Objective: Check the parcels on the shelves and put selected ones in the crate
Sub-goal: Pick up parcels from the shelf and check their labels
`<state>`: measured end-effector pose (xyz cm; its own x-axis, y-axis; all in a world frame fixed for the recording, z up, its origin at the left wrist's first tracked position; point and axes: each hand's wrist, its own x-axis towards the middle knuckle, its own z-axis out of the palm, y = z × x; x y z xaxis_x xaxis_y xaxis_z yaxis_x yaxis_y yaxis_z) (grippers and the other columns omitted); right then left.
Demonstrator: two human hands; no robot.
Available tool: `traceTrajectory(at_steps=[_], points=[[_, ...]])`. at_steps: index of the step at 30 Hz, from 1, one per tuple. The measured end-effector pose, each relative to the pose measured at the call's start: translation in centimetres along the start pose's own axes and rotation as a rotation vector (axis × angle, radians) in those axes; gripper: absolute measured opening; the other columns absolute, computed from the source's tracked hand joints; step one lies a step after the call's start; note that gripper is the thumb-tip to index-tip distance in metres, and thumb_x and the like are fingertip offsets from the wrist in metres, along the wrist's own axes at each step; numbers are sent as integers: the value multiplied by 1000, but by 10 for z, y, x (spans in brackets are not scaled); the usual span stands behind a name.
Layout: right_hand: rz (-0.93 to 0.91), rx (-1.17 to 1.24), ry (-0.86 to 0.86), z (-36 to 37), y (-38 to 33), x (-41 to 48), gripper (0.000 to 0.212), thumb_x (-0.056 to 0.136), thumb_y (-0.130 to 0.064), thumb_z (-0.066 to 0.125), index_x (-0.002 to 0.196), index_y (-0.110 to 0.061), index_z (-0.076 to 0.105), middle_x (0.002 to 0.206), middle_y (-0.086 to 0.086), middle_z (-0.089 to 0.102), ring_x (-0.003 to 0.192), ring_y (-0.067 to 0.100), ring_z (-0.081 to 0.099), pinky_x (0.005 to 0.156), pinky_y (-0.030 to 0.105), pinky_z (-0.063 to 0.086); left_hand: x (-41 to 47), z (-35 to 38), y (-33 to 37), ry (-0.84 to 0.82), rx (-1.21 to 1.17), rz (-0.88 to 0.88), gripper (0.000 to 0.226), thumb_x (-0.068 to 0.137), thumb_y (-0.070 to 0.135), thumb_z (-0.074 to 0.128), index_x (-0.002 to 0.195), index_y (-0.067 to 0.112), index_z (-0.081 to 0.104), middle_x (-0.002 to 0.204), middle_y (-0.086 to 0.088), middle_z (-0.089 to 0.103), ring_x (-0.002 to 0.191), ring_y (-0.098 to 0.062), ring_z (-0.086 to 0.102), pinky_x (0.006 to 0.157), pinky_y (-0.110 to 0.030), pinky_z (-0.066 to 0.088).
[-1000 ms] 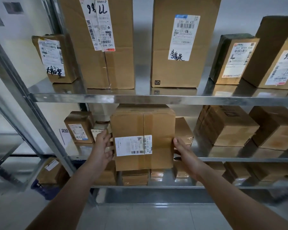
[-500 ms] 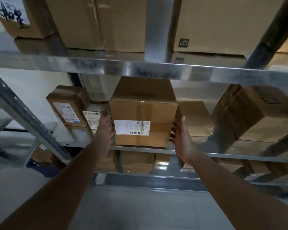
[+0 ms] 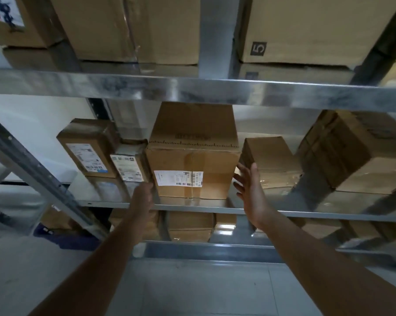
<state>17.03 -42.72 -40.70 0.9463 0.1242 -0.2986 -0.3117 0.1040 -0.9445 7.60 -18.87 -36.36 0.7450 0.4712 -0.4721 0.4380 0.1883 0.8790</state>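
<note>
right hand (image 3: 251, 190) now open beside parcel (image 3: 192, 169)

A galvanised steel rack (image 3: 33, 169) shows three shelves. On the upper shelf (image 3: 192, 87) stand a tall taped carton (image 3: 135, 26), a carton marked 5 (image 3: 306, 26) and, far left, a box with a handwritten label (image 3: 14, 21). The middle shelf (image 3: 192, 207) holds five parcels in a row. From the left these are a labelled brown box (image 3: 87, 147), a small white-labelled parcel (image 3: 129, 164) just beside it, a large central carton (image 3: 192, 160), a plain box (image 3: 272, 160) and a taped box (image 3: 352, 151) set askew. The lower shelf (image 3: 204, 245) bears small boxes (image 3: 190, 226), close together.
</note>
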Motion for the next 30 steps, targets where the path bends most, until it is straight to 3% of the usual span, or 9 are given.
traceTrajectory(at_steps=[4, 6, 13, 18, 21, 23, 26, 28, 30], points=[[-14, -41, 54, -17, -17, -26, 85, 92, -87, 28, 152, -34, 54, 159, 3, 54, 148, 28, 46, 124, 48, 30, -12, 15, -34, -181, 208, -138, 49, 111, 46, 36, 134, 10, 59, 139, -15, 60, 121, -34, 59, 91, -39, 45], [-12, -59, 93, -32, -27, -33, 90, 88, -89, 33, 152, -30, 55, 154, 2, 58, 144, 26, 50, 126, 50, 30, -11, 36, -40, -321, 293, -125, 52, 110, 53, 32, 133, 16, 61, 143, -10, 61, 124, -32, 59, 102, -43, 45], [-70, -114, 199, -113, -62, -28, 54, 115, -47, 25, 151, -22, 57, 155, 9, 54, 144, 28, 48, 121, 44, 32, -34, 146, -19, -581, 201, 15, 45, 104, 65, 27, 131, 38, 52, 161, -2, 47, 145, -34, 45, 121, -53, 35], [6, -121, 186, -162, -84, 13, 37, 111, -41, 43, 116, -21, 73, 109, -4, 73, 109, 18, 65, 85, 30, 47, -29, 225, -2, -372, -4, -58, 52, 110, 48, 35, 152, 20, 45, 165, -4, 41, 151, -35, 38, 119, -50, 32], [39, -176, 206, -183, -82, 47, 48, 95, -56, 50, 117, -20, 73, 128, 8, 69, 126, 31, 60, 109, 50, 47, -13, 262, -1, -192, -113, -50, 47, 111, 42, 40, 152, 19, 50, 161, -4, 47, 150, -29, 41, 118, -52, 31], [68, -186, 143, -195, -78, 64, 47, 100, -56, 47, 128, -24, 67, 136, 9, 61, 131, 29, 54, 118, 48, 39, 2, 278, -3, -130, -151, -54, 47, 110, 41, 41, 151, 19, 50, 159, -4, 49, 148, -28, 43, 116, -52, 34], [120, -233, 30, -204, -63, 91, 50, 105, -56, 43, 138, -24, 63, 136, 8, 66, 128, 27, 60, 119, 49, 40, 16, 295, -6, -165, -171, -102, 44, 110, 39, 36, 144, 15, 51, 150, -6, 52, 131, -28, 54, 104, -46, 40], [147, -248, 19, -206, -51, 103, 54, 100, -60, 42, 131, -25, 70, 129, 4, 73, 121, 26, 66, 115, 51, 45, 19, 305, -7, -159, -165, -108, 46, 111, 40, 35, 144, 14, 52, 143, -7, 56, 127, -28, 53, 110, -46, 38], [170, -218, 5, -208, -45, 108, 49, 104, -54, 42, 120, -22, 75, 120, 4, 77, 115, 25, 70, 111, 48, 50, 18, 313, -6, -125, -141, -100, 45, 110, 41, 37, 136, 13, 58, 132, -5, 63, 118, -25, 59, 99, -41, 45]])
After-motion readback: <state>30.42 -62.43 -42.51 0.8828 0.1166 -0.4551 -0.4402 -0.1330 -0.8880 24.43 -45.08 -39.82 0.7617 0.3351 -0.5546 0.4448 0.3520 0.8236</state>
